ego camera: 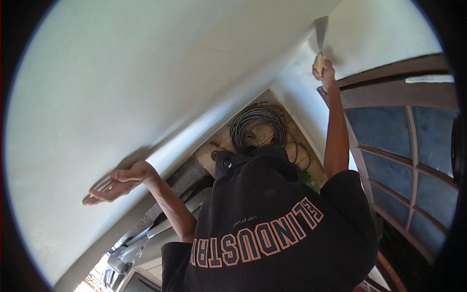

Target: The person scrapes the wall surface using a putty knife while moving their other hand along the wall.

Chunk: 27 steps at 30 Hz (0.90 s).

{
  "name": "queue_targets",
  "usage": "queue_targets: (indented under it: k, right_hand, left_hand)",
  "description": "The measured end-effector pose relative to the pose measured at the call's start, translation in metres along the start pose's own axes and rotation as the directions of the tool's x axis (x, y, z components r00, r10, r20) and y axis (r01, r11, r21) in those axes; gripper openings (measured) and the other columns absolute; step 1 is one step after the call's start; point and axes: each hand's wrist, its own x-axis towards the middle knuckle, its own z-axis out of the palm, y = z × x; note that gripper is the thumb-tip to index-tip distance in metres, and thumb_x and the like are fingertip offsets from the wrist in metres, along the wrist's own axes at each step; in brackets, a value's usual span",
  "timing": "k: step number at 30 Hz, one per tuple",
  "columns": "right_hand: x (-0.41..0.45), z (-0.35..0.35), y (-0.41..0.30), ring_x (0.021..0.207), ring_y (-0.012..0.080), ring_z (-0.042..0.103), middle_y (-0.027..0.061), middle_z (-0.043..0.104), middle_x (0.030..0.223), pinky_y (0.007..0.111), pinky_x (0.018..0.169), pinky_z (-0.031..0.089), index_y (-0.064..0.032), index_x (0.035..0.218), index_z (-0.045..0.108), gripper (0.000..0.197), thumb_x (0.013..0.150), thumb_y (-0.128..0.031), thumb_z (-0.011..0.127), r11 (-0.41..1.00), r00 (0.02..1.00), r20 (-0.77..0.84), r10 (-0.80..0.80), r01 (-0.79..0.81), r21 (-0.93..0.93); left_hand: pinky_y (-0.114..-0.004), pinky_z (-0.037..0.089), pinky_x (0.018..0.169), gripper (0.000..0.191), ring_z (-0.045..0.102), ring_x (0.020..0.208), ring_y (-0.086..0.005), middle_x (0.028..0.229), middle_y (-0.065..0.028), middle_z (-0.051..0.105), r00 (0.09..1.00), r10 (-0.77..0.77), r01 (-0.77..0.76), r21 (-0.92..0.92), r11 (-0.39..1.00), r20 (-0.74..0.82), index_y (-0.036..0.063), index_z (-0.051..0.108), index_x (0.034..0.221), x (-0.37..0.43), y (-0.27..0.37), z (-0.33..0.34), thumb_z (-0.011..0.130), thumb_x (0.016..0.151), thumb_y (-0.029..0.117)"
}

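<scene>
My right hand (324, 70) is raised at the upper right, closed around the pale handle of a putty knife (321, 34). The knife's metal blade points up, close to the corner where two pale walls meet; whether it touches is not clear. At the left, my left hand (116, 182) is beside the long pale wall (109, 91), fingers extended and palm turned partly up, with nothing visible in it. A thin crack-like line marks that wall's upper part.
A coil of grey cable (237, 127) lies on the tiled floor in the corner. A brown-framed door or window with panes (379, 126) stands at the right. A green object (308, 180) is by my body. Assorted items (118, 263) are at the lower left.
</scene>
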Motion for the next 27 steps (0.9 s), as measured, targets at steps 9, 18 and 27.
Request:
queue_targets:
  k: [9,18,27]
  right_hand:
    - [-0.042,0.021,-0.006,0.041,0.0083,0.032,-0.0006,0.039,0.052,0.024,0.038,0.020,-0.0076,0.075,0.048,0.042,0.092,-0.045,0.040,0.996,0.992,-0.115,0.052,-0.060,-0.066]
    - [-0.003,0.049,-0.061,0.046,0.0097,0.035,0.0012,0.042,0.057,0.024,0.043,0.024,-0.0070,0.076,0.049,0.050,0.096,-0.051,0.036,0.960,0.962,-0.108,-0.251,0.234,-0.152]
    - [-0.019,0.060,0.016,0.037,0.0120,0.038,0.0001,0.040,0.046,0.026,0.035,0.029,-0.0095,0.063,0.047,0.057,0.099,-0.049,0.029,0.999,0.975,-0.220,0.013,-0.003,0.048]
  left_hand:
    - [-0.059,0.009,0.114,0.060,0.006,0.143,-0.0327,0.149,-0.0217,0.018,1.000,0.023,-0.024,0.061,0.998,0.011,0.0013,0.030,0.137,-0.002,-0.015,-0.021,0.031,0.094,0.043]
    - [-0.063,0.003,0.112,0.062,-0.001,0.142,-0.0356,0.150,-0.0224,0.011,0.993,0.072,-0.078,0.064,0.995,0.094,0.0032,0.025,0.140,-0.002,-0.019,-0.022,0.032,0.092,0.042]
    - [-0.055,0.012,0.113,0.055,0.004,0.142,-0.0362,0.152,-0.0231,0.003,0.997,0.059,-0.055,-0.097,0.994,0.045,0.0011,0.024,0.140,-0.001,-0.015,-0.014,0.039,0.098,0.033]
